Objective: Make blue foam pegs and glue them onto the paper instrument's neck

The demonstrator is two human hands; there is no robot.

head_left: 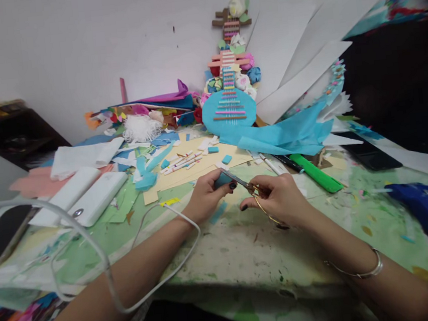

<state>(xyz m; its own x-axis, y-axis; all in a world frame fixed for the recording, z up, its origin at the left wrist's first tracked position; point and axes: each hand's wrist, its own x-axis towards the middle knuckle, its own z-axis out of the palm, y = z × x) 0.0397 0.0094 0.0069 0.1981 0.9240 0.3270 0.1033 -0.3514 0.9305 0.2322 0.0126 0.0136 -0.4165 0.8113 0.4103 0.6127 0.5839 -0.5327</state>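
Observation:
My left hand (208,196) is closed on a small piece of blue paper (221,180), pinched between thumb and fingers. In my right hand (278,197) are scissors (242,182) with gold-coloured handles, my fingers through the loops. Their blades reach left to the blue paper and lie against it; whether they are parted I cannot tell. Just beyond my hands, several small rolled paper sticks (184,162) and folded blue pieces (226,159) rest on a sheet of cream paper (174,179).
A white cable (107,271) loops over my left forearm. White power banks (102,199) and a phone (5,233) lie left. Rightward are a green roll (317,173), a dark phone (368,150) and a blue glue gun (419,206). A blue paper guitar-shaped craft (229,109) leans on the wall.

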